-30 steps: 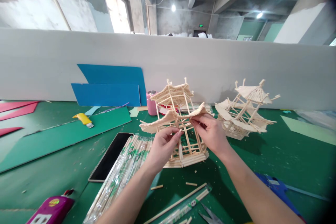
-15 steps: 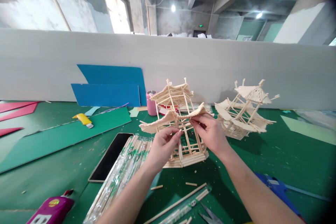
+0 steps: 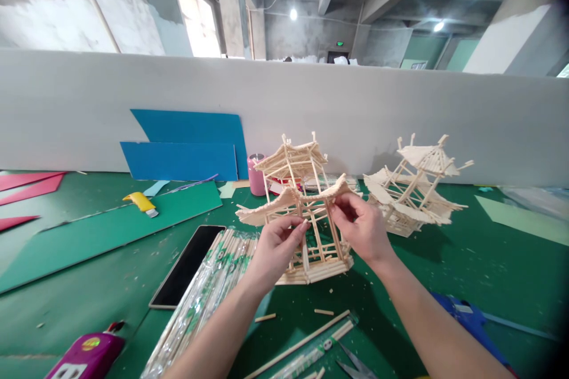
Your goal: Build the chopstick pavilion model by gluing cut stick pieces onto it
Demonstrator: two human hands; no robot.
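Note:
A two-tiered pavilion model made of thin wooden sticks stands upright in front of me, with curved roof edges on its lower tier. At the front post, my left hand is closed in a pinch, thumb against forefinger. My right hand has its fingers closed around the right-hand post, just beneath the lower roof's corner. Its fingertips partly hide that post. Whether a small loose piece is also between the fingers of either hand, I cannot tell.
A second stick pavilion stands to the right. Wrapped chopsticks and a black phone lie at left. Scissors, a blue tool, a yellow cutter, a pink can and blue boards are around.
My right hand has shifted slightly down and to the right, from the lower roof's edge to the post under it. My left hand and the pavilion have stayed in place.

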